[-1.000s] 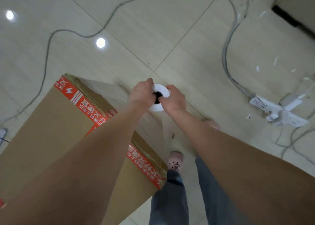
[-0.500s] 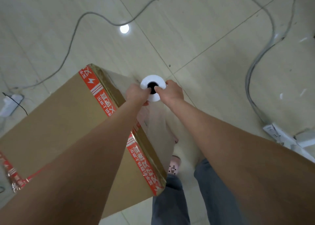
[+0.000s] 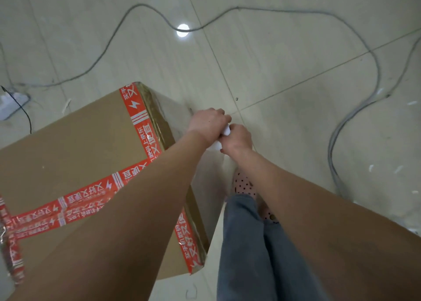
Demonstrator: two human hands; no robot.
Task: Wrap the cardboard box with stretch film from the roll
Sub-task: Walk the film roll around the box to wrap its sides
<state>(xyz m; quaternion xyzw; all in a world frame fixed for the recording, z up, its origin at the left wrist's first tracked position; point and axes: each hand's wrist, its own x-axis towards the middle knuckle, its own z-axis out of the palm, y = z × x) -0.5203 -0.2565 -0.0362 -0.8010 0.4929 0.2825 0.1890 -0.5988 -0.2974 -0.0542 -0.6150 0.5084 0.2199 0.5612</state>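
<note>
Centre of frame, left hand [image 3: 208, 124] and right hand [image 3: 238, 141] both clenched on the white roll [image 3: 226, 131], mostly hidden between them, just beside the upper right corner of the cardboard box [image 3: 79, 155] at left, red printed tape [image 3: 148, 139] along its edges, clear stretch film [image 3: 213, 182] down its right side, grey cable [image 3: 227, 11] across the upper floor.

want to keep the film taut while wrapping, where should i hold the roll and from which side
Grip the roll at its top end, coming from above with one hand on each side, as the left hand and right hand do now. It seems to stand upright beside the box, so its length below likely stays free to unwind.
</note>
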